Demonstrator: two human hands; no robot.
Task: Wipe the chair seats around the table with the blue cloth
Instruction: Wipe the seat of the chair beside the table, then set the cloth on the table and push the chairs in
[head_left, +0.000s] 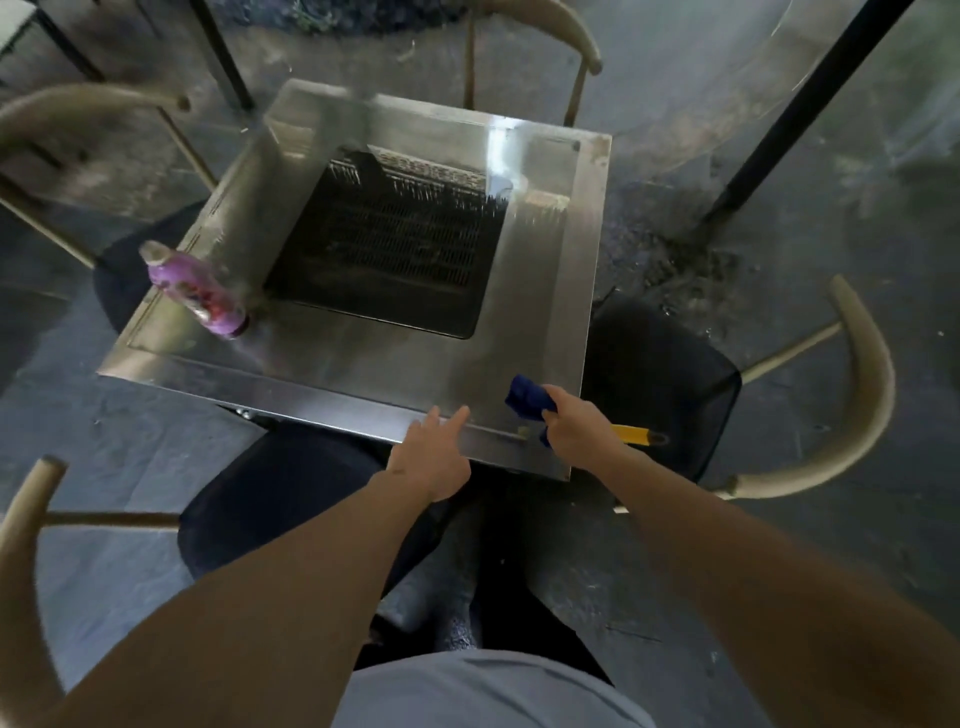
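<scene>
A bunched dark blue cloth sits in the closed grip of the person's right hand, poking out beyond the knuckles over the near right corner of a square brushed-metal table. Just right of that hand, a yellow handle sticks out from under the wrist; what it belongs to cannot be told. The left hand lies just left of the right one, empty, fingers stretched flat and loosely spread, fingertips touching the table's near edge. Beyond both hands, the tabletop holds a dark sunken grille in its middle. Far to the left of the left hand, a pink-purple bottle stands on the table's left side. A black-cushioned chair with a curved tan wooden back stands right of the right hand, its seat partly under the table. Another dark chair seat lies below the left forearm.
</scene>
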